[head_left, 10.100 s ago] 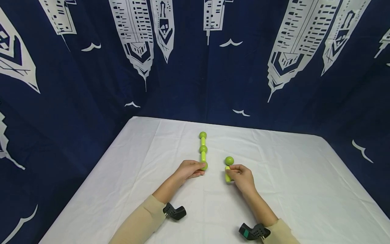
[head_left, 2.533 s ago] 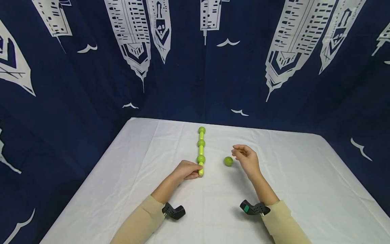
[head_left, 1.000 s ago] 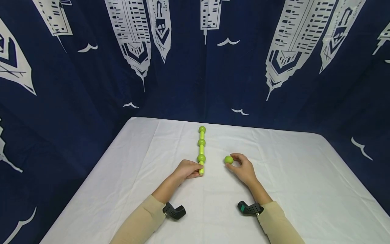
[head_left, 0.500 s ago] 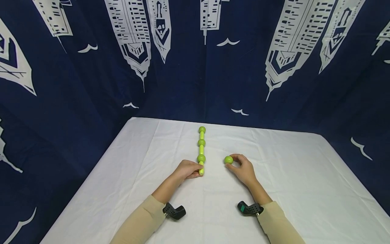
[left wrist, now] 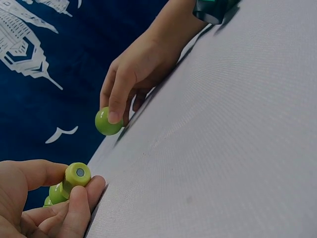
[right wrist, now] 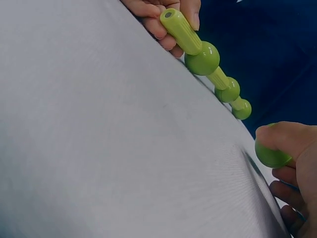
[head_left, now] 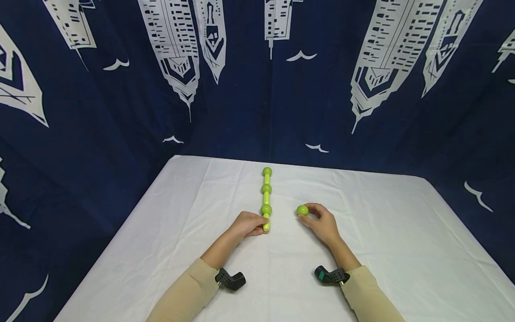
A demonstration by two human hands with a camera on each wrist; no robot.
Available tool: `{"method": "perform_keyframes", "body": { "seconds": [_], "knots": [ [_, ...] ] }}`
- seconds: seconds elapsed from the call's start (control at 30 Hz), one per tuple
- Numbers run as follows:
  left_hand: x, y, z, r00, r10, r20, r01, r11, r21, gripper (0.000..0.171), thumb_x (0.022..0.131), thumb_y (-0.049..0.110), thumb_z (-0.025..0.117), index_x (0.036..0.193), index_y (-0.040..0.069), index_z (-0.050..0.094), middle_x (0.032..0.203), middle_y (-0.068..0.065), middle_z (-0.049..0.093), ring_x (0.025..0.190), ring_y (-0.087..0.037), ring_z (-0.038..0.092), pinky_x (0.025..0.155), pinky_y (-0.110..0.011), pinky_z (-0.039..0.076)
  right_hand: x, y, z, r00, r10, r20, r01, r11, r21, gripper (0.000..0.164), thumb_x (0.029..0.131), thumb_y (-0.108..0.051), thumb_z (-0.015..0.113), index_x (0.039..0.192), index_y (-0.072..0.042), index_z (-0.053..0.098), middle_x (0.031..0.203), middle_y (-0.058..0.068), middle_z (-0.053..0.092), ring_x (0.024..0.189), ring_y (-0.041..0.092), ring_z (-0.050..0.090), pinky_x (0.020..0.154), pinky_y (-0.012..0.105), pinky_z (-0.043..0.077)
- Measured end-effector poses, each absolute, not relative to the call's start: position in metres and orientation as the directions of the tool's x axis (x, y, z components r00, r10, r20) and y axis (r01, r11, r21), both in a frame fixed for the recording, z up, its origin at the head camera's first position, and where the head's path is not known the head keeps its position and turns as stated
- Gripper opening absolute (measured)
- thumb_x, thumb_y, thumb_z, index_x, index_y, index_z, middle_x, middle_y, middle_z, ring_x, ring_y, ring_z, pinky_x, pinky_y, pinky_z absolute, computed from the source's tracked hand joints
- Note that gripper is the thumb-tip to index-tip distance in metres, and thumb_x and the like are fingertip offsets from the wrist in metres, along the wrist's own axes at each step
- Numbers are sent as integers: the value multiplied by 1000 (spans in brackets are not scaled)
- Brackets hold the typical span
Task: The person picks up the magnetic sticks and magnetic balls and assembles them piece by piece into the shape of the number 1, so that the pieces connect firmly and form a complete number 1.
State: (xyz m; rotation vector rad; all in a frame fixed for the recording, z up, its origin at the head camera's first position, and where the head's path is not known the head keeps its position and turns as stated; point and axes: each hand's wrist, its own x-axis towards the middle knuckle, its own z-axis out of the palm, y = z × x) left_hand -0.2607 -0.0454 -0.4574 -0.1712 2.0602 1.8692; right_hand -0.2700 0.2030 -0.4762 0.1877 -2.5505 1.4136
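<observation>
A straight chain of three green balls joined by lighter green rods lies toward the far side of the table, its middle ball (head_left: 266,188) in line with the others. My left hand (head_left: 249,223) pinches the rod (head_left: 266,227) at the chain's near end between thumb and fingers. In the left wrist view that rod's free end (left wrist: 79,172) faces the camera, with a small grey disc in its centre. To the right, my right hand (head_left: 322,224) holds a separate green ball (head_left: 302,210) between thumb and fingers, apart from the chain.
The table has a white cloth (head_left: 386,232) with light creases. Behind it hangs a dark blue curtain (head_left: 249,120) printed with white buildings and birds. A black wrist camera (head_left: 231,279) sits on the left wrist, another black camera (head_left: 331,275) on the right.
Ten seconds ago my right hand held a loose rod; now a rod sits at the chain's near end in my left hand. My right hand has since taken hold of the ball and stayed still lately.
</observation>
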Motion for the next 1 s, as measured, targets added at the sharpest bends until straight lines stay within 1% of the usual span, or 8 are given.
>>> {"method": "perform_keyframes", "body": {
  "seconds": [0.13, 0.37, 0.67, 1.0],
  "knots": [
    [-261, -45, -458, -931, 147, -333, -319, 114, 941, 25, 86, 9, 70, 102, -10, 69, 67, -4, 67, 58, -6, 64, 57, -14, 55, -269, 203, -473, -973, -10, 232, -203, 524, -827, 42, 83, -15, 80, 118, 2, 63, 117, 19, 63, 112, 33, 57, 103, 46, 43],
    [-259, -45, -456, -930, 146, -338, -324, 109, 940, 23, 86, 8, 69, 100, -10, 69, 65, -3, 67, 57, -5, 63, 56, -13, 55, -266, 201, -467, -974, -39, 222, -208, 530, -822, 41, 84, -17, 78, 117, 1, 64, 114, 17, 64, 110, 33, 58, 99, 48, 45],
    [-260, -45, -457, -930, 151, -335, -321, 109, 941, 23, 86, 9, 69, 100, -10, 69, 67, -4, 68, 59, -6, 65, 58, -14, 55, -259, 196, -461, -975, -61, 214, -213, 531, -820, 36, 82, -18, 80, 113, -4, 68, 105, 11, 68, 101, 28, 61, 85, 38, 48],
    [-259, -46, -457, -931, 145, -334, -320, 109, 941, 24, 86, 10, 70, 102, -10, 69, 69, -5, 69, 60, -6, 65, 58, -15, 56, -250, 185, -456, -973, -86, 213, -226, 520, -823, 36, 82, -17, 80, 112, -3, 68, 105, 8, 67, 96, 25, 60, 83, 35, 47]
  ]
}}
